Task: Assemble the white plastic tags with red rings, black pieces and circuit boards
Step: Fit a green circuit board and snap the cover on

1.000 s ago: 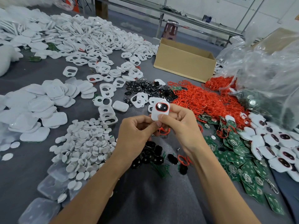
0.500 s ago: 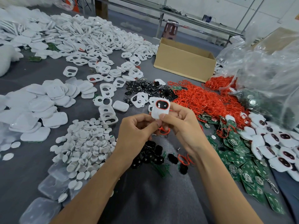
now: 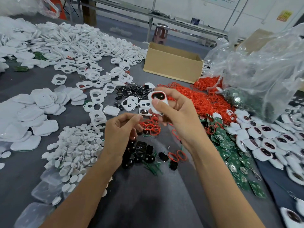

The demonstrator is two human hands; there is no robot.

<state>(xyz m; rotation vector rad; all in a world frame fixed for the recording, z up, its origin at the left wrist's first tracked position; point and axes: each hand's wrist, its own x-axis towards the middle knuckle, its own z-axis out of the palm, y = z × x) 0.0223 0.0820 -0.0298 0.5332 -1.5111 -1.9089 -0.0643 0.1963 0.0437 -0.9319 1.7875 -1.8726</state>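
Note:
My right hand (image 3: 176, 116) holds a white plastic tag (image 3: 157, 102) upright above the table, thumb on its face; a red ring and a black piece fill its upper window. My left hand (image 3: 120, 134) hovers lower left of it with fingers curled and nothing visible in them. Beneath the hands lie loose red rings (image 3: 150, 125) and black pieces (image 3: 141, 152). Green circuit boards (image 3: 233, 155) spread to the right. A big heap of red rings (image 3: 204, 99) lies behind.
White frames (image 3: 92, 51) are heaped far left, white backs (image 3: 32, 111) at left, white round discs (image 3: 77, 148) near left. Finished tags (image 3: 269, 142) pile at right. A cardboard box (image 3: 172, 63) and a clear plastic bag (image 3: 263, 71) stand behind.
My left hand has let go of the tag and dropped lower left. My right hand has carried the tag slightly up and right, alone.

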